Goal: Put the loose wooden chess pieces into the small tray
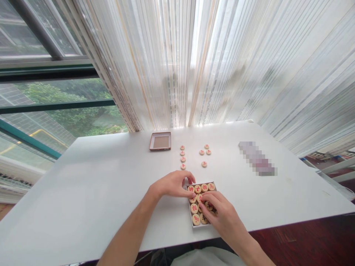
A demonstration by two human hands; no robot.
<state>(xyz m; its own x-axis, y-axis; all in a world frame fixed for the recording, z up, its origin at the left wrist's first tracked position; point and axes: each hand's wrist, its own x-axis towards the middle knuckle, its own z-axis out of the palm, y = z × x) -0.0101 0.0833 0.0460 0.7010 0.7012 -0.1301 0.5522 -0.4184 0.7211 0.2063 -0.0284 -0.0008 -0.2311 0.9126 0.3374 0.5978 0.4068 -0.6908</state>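
Observation:
A small white box (pixel 194 224) near the table's front edge holds several round wooden chess pieces (pixel 194 208) with red characters. My left hand (pixel 173 183) rests at the box's upper left corner, fingers curled against its edge. My right hand (pixel 219 210) lies over the box's right side, fingertips pinched on a piece inside. More pieces lie on the table beyond: a column of several (pixel 182 156) and a loose group (pixel 205 152) to its right.
A shallow brown-rimmed box lid (pixel 160 141) lies at the back of the white table (pixel 97 184). A blurred-out flat object (pixel 257 158) lies at the right. Sheer striped curtains (pixel 222 62) hang behind; a window is at the left.

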